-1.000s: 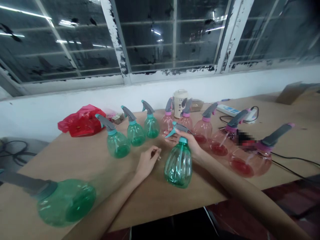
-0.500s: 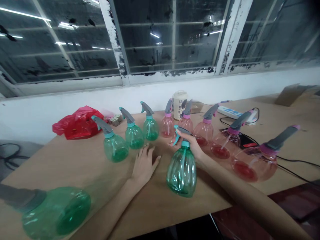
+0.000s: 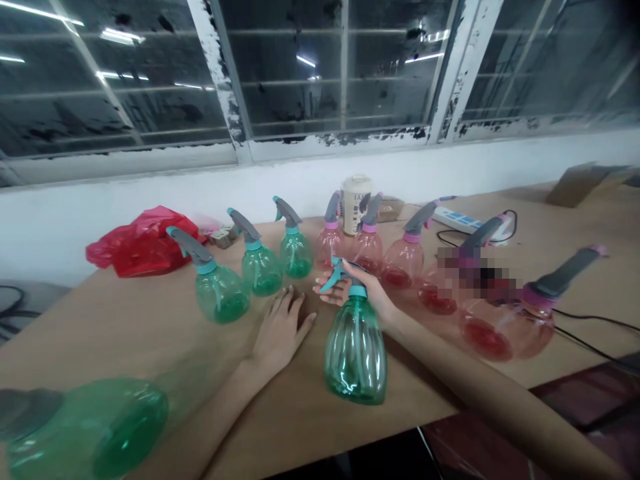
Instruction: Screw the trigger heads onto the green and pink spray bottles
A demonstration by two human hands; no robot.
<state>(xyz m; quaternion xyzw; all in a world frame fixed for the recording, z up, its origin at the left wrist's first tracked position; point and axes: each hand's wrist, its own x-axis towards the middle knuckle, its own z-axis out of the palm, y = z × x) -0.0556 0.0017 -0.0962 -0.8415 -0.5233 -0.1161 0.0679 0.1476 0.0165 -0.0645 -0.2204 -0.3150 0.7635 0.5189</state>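
My right hand (image 3: 370,290) grips a ribbed green spray bottle (image 3: 356,357) by its grey head, from behind. Its fingers reach past the turquoise trigger (image 3: 333,275). The bottle leans a little, at the near part of the table. My left hand (image 3: 280,327) rests palm down on the wood with fingers spread, holding nothing. Just beyond it stand green spray bottles, the closest being one (image 3: 263,270) with a turquoise collar. Another green bottle (image 3: 90,423) is large at the lower left, its head partly cut off by the frame.
Several pink spray bottles (image 3: 404,260) curve along the right side. Behind them are a paper cup (image 3: 356,207) and a power strip (image 3: 465,220) with cables. A red plastic bag (image 3: 150,243) lies at the back left of the table (image 3: 290,413), below barred windows.
The fingers of my right hand have stretched further out past the trigger, and the held bottle has shifted slightly left in view. My left hand stays flat on the table. The view has turned slightly.
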